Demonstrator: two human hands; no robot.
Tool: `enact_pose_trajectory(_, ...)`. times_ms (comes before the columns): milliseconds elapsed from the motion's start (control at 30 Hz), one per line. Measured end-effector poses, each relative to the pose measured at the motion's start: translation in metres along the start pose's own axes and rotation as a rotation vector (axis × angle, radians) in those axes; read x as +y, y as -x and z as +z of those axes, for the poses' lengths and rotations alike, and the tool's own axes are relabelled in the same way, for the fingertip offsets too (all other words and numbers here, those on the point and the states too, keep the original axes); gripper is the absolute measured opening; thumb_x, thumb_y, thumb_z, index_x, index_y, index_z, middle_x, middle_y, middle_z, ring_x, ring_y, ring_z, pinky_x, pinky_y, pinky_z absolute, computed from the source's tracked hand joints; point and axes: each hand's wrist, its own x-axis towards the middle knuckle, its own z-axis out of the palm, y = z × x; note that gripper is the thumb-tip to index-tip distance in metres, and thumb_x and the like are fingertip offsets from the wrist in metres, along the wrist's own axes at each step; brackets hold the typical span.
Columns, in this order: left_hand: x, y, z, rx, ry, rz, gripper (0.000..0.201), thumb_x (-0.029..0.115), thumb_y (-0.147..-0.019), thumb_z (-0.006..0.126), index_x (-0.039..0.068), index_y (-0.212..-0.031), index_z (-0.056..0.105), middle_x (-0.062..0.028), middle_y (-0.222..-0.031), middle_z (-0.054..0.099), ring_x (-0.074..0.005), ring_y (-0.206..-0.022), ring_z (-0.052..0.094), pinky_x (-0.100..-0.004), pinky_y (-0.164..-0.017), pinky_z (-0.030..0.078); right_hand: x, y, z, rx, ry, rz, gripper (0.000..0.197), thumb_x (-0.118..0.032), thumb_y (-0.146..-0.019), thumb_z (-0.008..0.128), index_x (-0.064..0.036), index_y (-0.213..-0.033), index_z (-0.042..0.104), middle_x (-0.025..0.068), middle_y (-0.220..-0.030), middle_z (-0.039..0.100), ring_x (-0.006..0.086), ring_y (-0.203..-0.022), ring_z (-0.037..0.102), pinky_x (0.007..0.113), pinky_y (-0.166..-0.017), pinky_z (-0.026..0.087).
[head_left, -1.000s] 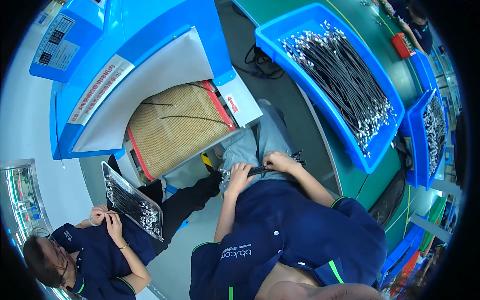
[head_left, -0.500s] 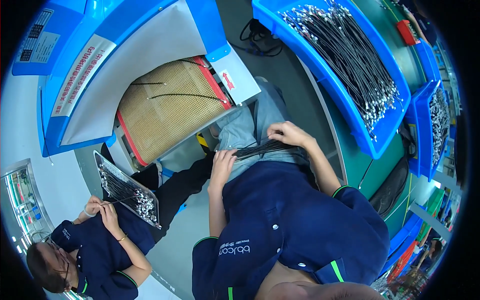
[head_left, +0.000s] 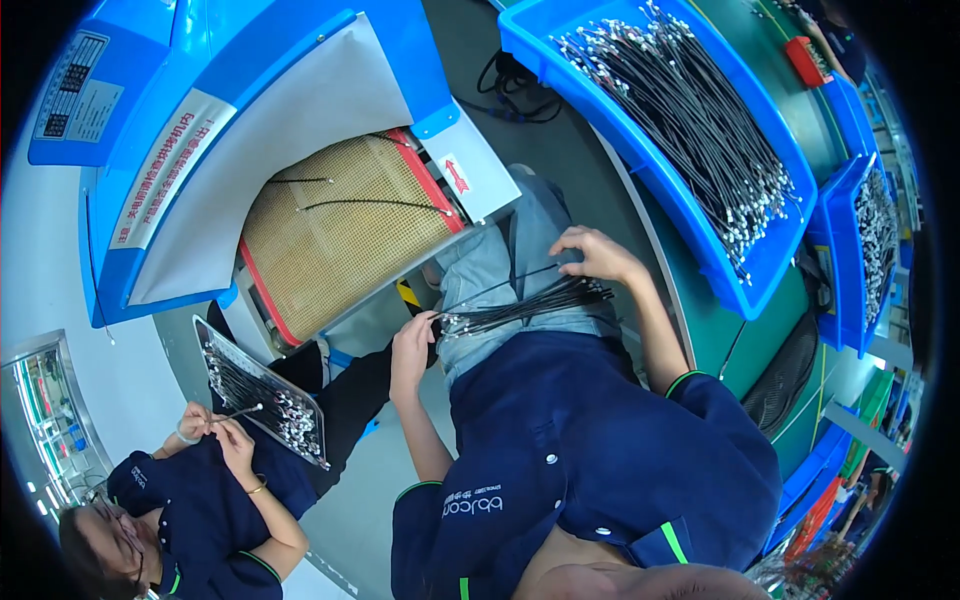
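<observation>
A bundle of thin black cables (head_left: 545,304) with small connector ends lies across my lap. One single black cable (head_left: 505,289) stretches above it, slanting from hand to hand. My left hand (head_left: 410,345) is closed, pinching the cable's left end beside the bundle's left tip. At the upper right, my right hand (head_left: 600,258) has its fingers bent round the cable's other end, just over the bundle's right part. The fingertips there are small, so the exact grip is hard to see.
Ahead stands a blue machine with a mesh conveyor belt (head_left: 345,235) carrying a few cables. On the right, a large blue bin (head_left: 765,262) full of cables rests on a green table (head_left: 715,325). At left, a co-worker handles a cable beside a tray (head_left: 318,425) of cables.
My left hand has moved left, off the bundle's middle. My right hand has lifted slightly away from the bundle, and a single cable now shows apart from it.
</observation>
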Motion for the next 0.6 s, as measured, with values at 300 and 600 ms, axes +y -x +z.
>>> enact_pose_trajectory(300,-0.006,0.001,0.003,-0.037,0.064,-0.077,0.02,0.013,-0.097,0.049,0.001,-0.107,0.061,-0.012,-0.067,0.056,-0.0205,-0.062,0.056,-0.0345,-0.061,0.045,0.039,-0.013,0.057,-0.045,-0.046,0.076,0.032,-0.006,-0.078,0.067,-0.0093,-0.11,0.064,0.0117,-0.106,0.062,0.031,-0.107,0.057,0.04,-0.093,0.046)
enact_pose_trajectory(600,-0.01,0.001,0.008,-0.076,0.108,-0.18,0.024,0.019,-0.098,0.048,0.001,-0.106,0.062,-0.007,-0.063,0.049,-0.0138,-0.058,0.047,-0.0293,-0.058,0.041,0.05,-0.027,0.077,0.079,0.04,0.083,0.026,-0.007,-0.076,0.069,-0.0088,-0.102,0.066,0.0101,-0.095,0.061,0.0306,-0.097,0.059,0.041,-0.086,0.047)
